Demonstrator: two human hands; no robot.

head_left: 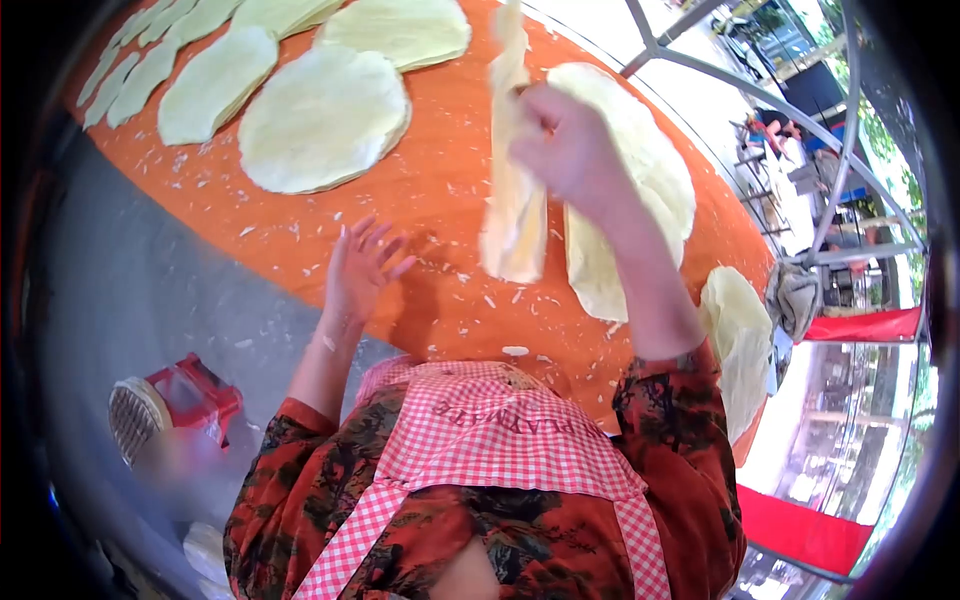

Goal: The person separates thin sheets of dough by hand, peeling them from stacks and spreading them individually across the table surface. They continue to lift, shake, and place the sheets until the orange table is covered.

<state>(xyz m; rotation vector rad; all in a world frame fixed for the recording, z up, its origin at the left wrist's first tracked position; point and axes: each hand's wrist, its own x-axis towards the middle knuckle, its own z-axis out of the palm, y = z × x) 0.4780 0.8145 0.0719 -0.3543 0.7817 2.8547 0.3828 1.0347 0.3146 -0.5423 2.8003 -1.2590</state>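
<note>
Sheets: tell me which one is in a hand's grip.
The narrow, strip-like sheet hanging from the right hand. The other sheets look broader and lie on the orange surface, none of them held.

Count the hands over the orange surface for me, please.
2: the right hand, gripping a long pale piece above the orange surface, and the left hand, open near its edge. No other hand shows there.

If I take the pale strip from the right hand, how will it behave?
Probably pliable: the pale strip looks creased lengthwise. Likely light for its length: the right hand alone holds it. Could tear: its edges look uneven.
</note>
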